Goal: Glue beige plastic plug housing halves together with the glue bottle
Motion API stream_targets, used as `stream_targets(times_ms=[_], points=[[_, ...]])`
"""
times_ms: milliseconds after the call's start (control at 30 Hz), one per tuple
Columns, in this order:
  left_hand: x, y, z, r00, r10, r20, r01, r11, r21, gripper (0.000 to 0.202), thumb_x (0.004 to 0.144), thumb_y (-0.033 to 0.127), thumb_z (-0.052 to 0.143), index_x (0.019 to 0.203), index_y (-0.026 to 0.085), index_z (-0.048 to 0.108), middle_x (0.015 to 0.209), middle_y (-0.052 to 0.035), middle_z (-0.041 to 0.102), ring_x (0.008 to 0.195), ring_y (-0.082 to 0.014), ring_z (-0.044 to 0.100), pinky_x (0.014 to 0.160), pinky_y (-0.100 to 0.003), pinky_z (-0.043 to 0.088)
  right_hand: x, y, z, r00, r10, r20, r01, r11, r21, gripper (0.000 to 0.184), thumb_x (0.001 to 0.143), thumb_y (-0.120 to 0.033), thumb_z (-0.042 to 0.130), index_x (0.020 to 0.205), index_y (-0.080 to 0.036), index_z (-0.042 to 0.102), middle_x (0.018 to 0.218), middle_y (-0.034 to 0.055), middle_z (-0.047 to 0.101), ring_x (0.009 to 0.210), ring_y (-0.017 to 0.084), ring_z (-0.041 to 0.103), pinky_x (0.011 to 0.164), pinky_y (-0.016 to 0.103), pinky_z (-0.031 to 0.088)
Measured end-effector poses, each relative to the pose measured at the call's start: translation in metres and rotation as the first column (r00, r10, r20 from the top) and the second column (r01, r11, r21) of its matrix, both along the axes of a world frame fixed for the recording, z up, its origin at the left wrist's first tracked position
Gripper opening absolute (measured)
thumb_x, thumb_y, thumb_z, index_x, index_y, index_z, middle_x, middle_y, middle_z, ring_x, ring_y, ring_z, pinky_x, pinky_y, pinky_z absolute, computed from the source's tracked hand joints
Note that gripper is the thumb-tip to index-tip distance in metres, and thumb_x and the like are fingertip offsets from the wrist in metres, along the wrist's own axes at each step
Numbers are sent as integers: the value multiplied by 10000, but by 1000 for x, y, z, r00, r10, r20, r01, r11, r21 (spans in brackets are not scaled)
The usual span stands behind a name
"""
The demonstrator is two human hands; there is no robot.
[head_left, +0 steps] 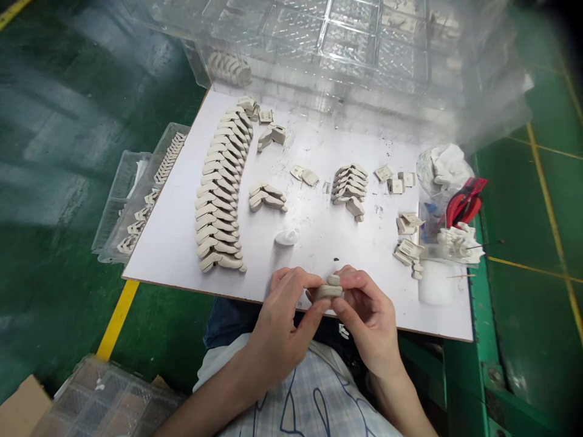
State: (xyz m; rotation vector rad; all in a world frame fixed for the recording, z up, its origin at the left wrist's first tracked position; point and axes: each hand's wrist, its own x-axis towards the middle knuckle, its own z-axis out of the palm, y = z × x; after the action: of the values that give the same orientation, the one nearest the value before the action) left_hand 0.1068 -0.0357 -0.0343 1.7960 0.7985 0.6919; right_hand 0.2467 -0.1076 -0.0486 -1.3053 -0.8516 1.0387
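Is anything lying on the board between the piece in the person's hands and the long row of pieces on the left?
Nothing visible. The left hand and right hand pinch the beige piece; only bare board separates it from the long row. A white lump lies off that line.

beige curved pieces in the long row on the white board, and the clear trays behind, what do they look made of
Beige curved pieces: likely moulded plastic, possibly ceramic; matte, opaque, identical shapes with soft edges. The left hand and right hand pinch one beige piece. Clear trays: thin formed plastic; see-through, glossy, with pressed compartments.
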Motion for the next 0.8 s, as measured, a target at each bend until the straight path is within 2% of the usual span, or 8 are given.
stream_targets(times_ms=[133,267,433,500,567,667,733,800], points=[[-4,3,8,998,-56,7,56,996,-65,93,963,148,504,1005,219,545,849,3,594,794,-163,561,804,-330,445,0,1,2,1000,-3,-14,3,1000,-1,28,928,-272,653,939,-248,644,795,4,544,782,161,517,693,291,437],[-4,2,7,999,-40,5,41,984,-174,53,973,198,508,967,220,556,837,-7,599,830,-183,567,784,-332,450,0,1,5,1000,4,21,-4,1000,-27,38,932,-274,645,927,-237,641,796,8,538,776,161,511,677,291,427],[-6,2,6,999,-31,26,36,974,-224,59,972,226,517,965,219,575,851,-14,618,836,-186,560,804,-347,447,-1,0,6,999,26,46,-25,999,-20,8,934,-251,636,933,-243,641,800,8,523,790,164,499,679,299,429],[-6,2,5,998,-11,56,28,951,-309,73,973,260,530,964,220,591,861,-18,618,859,-190,564,814,-350,449,-2,1,6,997,8,81,-6,1000,-20,6,932,-244,637,936,-242,640,805,13,531,799,171,506,680,312,433],[-6,1,3,989,28,144,44,878,-476,100,965,317,565,969,224,602,891,-22,617,893,-192,576,830,-348,460,-5,2,8,988,-34,150,33,999,11,26,922,-221,646,933,-244,641,785,10,530,795,177,507,695,329,436],[-3,0,-1,940,124,319,160,663,-731,199,914,409,654,976,232,588,916,-23,621,918,-185,595,847,-336,482,-5,2,14,965,-58,257,42,997,68,95,900,-191,672,959,-264,657,776,-3,533,782,173,498,710,331,429],[-1,0,-2,909,184,375,225,541,-810,275,869,451,710,968,232,575,910,-21,629,902,-173,597,845,-322,489,-2,1,19,952,-38,303,19,998,66,142,894,-246,694,1030,-279,671,859,10,565,835,181,510,724,331,432],[0,1,-1,896,225,382,242,474,-847,324,833,471,749,968,231,579,909,-19,638,882,-159,595,837,-303,491,2,-2,22,939,-31,342,14,998,54,217,888,-304,708,1101,-288,669,953,26,578,915,197,521,757,338,440]])
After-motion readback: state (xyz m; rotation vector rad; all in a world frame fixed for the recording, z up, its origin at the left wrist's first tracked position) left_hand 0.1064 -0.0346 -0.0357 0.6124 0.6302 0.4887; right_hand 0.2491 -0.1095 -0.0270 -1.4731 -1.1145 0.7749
